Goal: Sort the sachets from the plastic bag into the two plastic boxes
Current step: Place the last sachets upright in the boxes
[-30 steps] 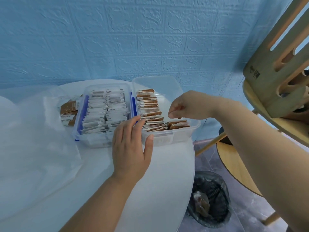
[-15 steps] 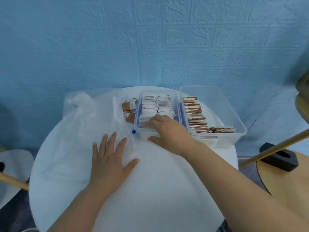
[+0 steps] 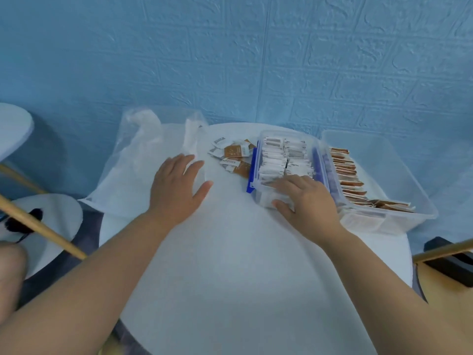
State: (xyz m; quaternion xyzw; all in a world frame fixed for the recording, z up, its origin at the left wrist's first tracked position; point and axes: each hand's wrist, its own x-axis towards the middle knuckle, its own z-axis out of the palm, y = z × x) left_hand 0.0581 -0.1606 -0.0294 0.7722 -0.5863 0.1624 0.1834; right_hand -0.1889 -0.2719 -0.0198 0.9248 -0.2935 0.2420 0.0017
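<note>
- A person's two bare hands work at a round white table (image 3: pixel 230 278) set against a blue brick-patterned wall (image 3: pixel 230 60), seen from a head-worn camera.
- The left hand (image 3: pixel 176 187) lies flat with fingers straight and spread, thumb out to the side. It presses down on the near edge of the plastic bag (image 3: pixel 128 172).
- The translucent bag sprawls across the table's 10 o'clock sector, and its far-left side hangs past the rim.
- A small heap of loose sachets (image 3: pixel 234 156), brown and white mixed, sits on the table at about 12 o'clock. It lies between the bag and the boxes, just beside the first box's left wall.
- The blue-clipped box (image 3: pixel 252 169), a clear plastic box with blue latches on its long sides, stands at 1 o'clock. It is packed with rows of white sachets (image 3: pixel 273 160) standing on edge.
- The right hand (image 3: pixel 311 204) grips this box's near end. Its fingers curl over the rim onto the nearest white sachets, and the thumb presses the outside of the near wall.
- Touching that box on its right, at 2 o'clock, is a larger clear box (image 3: pixel 391 162). A row of brown sachets (image 3: pixel 345 171) runs along its left side and across the near end, while its right half is bare.
- A wooden pole (image 3: pixel 43 229) slants across the floor area at 9 o'clock, off the table.
</note>
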